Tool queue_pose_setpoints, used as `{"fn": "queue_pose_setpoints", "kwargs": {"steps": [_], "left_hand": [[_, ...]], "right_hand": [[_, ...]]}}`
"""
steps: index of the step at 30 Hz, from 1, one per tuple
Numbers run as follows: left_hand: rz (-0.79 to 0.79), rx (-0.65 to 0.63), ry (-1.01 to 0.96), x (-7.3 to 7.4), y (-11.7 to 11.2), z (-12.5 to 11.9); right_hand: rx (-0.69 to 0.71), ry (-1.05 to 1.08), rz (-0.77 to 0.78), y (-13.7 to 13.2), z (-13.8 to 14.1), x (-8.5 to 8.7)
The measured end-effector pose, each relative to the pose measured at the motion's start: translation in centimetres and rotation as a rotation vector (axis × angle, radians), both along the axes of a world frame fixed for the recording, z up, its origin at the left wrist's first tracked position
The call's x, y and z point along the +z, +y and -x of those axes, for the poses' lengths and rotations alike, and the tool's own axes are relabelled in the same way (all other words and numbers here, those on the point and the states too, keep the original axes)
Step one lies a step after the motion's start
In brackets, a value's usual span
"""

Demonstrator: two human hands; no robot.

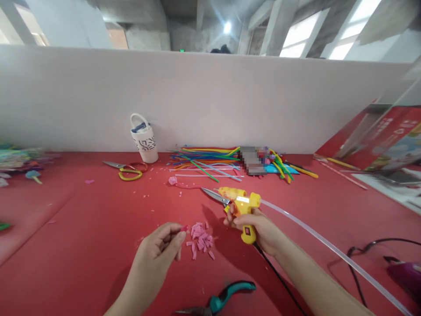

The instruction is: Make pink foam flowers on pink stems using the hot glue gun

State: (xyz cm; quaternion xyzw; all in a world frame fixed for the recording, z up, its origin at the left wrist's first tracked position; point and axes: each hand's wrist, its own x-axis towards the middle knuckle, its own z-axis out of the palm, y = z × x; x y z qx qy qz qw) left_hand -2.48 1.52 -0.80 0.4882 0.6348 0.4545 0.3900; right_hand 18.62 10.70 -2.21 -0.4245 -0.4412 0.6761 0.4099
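Note:
In the head view my right hand [255, 226] grips a yellow hot glue gun [241, 202] by its handle, nozzle toward the left. A long clear glue stick [305, 228] runs out of its back, and a black cord hangs from the handle. My left hand [161, 245] pinches a small dark pink piece [184, 228] between thumb and finger. Right beside it lies a pile of short pink pieces [201, 237]. Behind the glue gun rest scissors [215, 196], partly hidden by it. A pink stem with a pink ball [173, 180] at its end lies farther back.
Pliers with teal handles [226, 295] lie at the front edge. A white tumbler [144, 142] and scissors with red and yellow handles [128, 170] stand at back left. Coloured pipe cleaners [207, 162] line the back, near a white partition [204, 101]. Black cable [355, 250] loops at right.

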Motion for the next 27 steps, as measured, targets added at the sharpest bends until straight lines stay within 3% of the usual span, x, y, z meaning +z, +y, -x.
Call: {"fn": "queue_pose_setpoints", "kwargs": {"steps": [6,12,17,22,25,27], "left_hand": [[0.051,-0.029,0.03,-0.2,-0.1,0.1],[0.04,-0.016,0.034,-0.3,0.1,0.1],[0.06,0.002,0.032,-0.2,0.2,-0.1],[0.086,-0.035,-0.076,-0.4,0.3,-0.2],[0.13,-0.066,-0.198,-0.7,0.5,-0.3],[0.165,-0.089,-0.261,-0.9,0.5,-0.4]], "right_hand": [[-0.015,-0.084,-0.048,-0.1,-0.8,0.0],[0.108,-0.398,-0.083,-0.1,-1.0,-1.1],[0.085,-0.789,-0.219,0.3,-0.6,-1.8],[-0.017,-1.228,-0.444,0.1,-1.2,-0.2],[0.109,-1.286,-0.622,-1.4,-0.3,1.2],[0.319,-1.234,-0.75,-2.7,0.8,1.8]]}}
